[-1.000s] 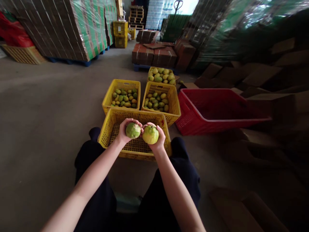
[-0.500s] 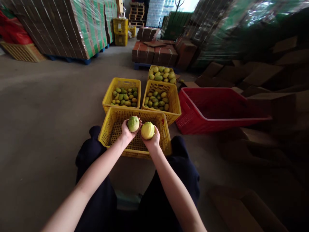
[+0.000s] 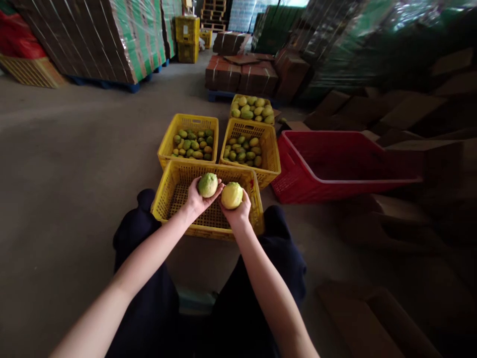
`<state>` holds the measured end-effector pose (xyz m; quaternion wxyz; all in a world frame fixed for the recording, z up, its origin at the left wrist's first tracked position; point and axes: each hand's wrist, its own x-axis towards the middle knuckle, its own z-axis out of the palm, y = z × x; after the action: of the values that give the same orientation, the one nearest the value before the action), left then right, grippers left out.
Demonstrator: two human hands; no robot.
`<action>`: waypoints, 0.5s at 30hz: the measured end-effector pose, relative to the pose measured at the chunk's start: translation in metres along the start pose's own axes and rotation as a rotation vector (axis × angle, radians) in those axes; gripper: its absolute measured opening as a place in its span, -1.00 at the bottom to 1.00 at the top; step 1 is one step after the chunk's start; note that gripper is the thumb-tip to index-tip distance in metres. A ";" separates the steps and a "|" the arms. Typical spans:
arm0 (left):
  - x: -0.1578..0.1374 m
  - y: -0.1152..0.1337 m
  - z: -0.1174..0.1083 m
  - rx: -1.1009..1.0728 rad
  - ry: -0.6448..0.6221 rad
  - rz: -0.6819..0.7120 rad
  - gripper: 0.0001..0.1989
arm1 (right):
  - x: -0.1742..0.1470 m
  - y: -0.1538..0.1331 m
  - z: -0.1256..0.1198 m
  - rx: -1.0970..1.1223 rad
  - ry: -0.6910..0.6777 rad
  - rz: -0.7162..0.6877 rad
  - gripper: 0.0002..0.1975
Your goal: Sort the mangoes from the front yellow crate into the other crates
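My left hand [image 3: 195, 200] cups a rounded green fruit [image 3: 207, 185] with a paler underside, held from below. Close beside it, a yellow-green fruit [image 3: 231, 196] with a bumpy top rests in the curled fingers of my right hand [image 3: 239, 213]. The exact kind of fruit is hard to tell. Both hands are over a yellow plastic crate [image 3: 208, 231] between my knees, whose visible slatted floor is bare. Just beyond are a left yellow crate [image 3: 164, 144] and a right yellow crate [image 3: 274, 156], each partly filled with oval green and yellow fruits.
A third crate of larger yellowish fruits [image 3: 252, 108] stands behind. To the right is a big red plastic basket [image 3: 298, 191], with flattened cardboard [image 3: 402, 112] around it. Bundled cartons [image 3: 242, 77] lie on a blue pallet farther back; a wrapped stack [image 3: 93, 44] stands left.
The view has shifted slightly, so crates and basket sit a little higher in the picture. Both hands still hold the same fruits, with only a small turn of them.
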<state>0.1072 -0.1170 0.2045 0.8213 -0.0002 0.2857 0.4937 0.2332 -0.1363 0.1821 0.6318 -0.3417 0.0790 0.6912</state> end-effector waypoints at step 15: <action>-0.070 -0.024 -0.104 1.679 -0.172 -0.487 -0.72 | -0.014 -0.034 -0.014 -0.029 0.133 -0.080 -0.74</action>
<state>0.0532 -0.2150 0.1438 0.6516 0.5802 0.4835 -0.0702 0.2692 -0.1488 0.1904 0.6474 -0.3987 0.0971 0.6423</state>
